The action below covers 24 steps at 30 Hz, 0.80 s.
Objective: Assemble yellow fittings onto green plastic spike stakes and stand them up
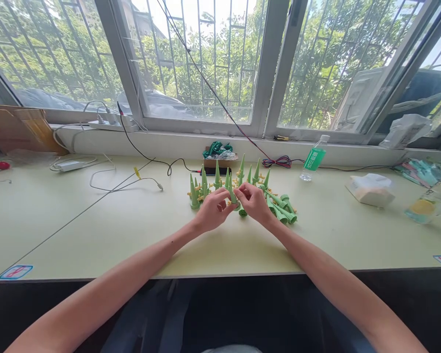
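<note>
Between my two hands stands a green plastic plant-watering spike [232, 194], tip upward. My left hand [216, 208] is closed around its lower part with thumb and fingers. My right hand [254, 202] is pinched against the spike's right side; whatever its fingertips hold is too small and covered to make out. Several similar upright green spikes [194, 195] with small yellow side pieces stand behind and left of the hands. To the right lies a pile of green spikes [281, 208] on their sides. A round green cap-like piece [243, 213] sits just below my right hand.
Behind the spikes are a dark phone [215, 171] and a small cardboard box [220, 156] holding green material. A bottle [313, 159], a tissue pack [370, 189] and a clear cup [424, 208] stand right. White cables [123, 186] lie on the table [132, 230] at left.
</note>
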Tool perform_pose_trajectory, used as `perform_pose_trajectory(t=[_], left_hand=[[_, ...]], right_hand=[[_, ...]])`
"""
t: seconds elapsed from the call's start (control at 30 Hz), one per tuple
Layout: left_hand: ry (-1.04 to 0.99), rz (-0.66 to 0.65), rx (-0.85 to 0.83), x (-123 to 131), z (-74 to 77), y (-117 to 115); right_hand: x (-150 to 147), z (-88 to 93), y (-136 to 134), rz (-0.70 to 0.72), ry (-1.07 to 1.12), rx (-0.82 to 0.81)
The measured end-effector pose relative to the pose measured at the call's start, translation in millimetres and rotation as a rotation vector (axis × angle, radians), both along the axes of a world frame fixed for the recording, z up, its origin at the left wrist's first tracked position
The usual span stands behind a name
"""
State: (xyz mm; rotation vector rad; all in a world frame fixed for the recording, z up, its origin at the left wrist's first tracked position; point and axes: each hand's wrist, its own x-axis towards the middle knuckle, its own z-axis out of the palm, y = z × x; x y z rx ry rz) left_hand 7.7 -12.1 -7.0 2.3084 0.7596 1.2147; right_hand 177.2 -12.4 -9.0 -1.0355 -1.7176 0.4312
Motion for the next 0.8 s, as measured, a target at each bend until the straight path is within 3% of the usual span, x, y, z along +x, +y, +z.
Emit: perform_pose_trajectory(t=[0.33, 0.6, 0.8], left_hand=[[0.081, 0.061, 0.189, -2, -9.6, 6], [0.009, 0.208, 0.004, 1, -1.1, 3], [-0.028, 0.247, -0.13, 2, 5.9, -1]], right_hand=[[-2, -1.2, 2, -0.004, 0.01, -0.019], [-1, -0.4, 0, -0.019, 0.08, -0.009], [-1, -1.6, -1, -0.019, 0.097, 0.018]])
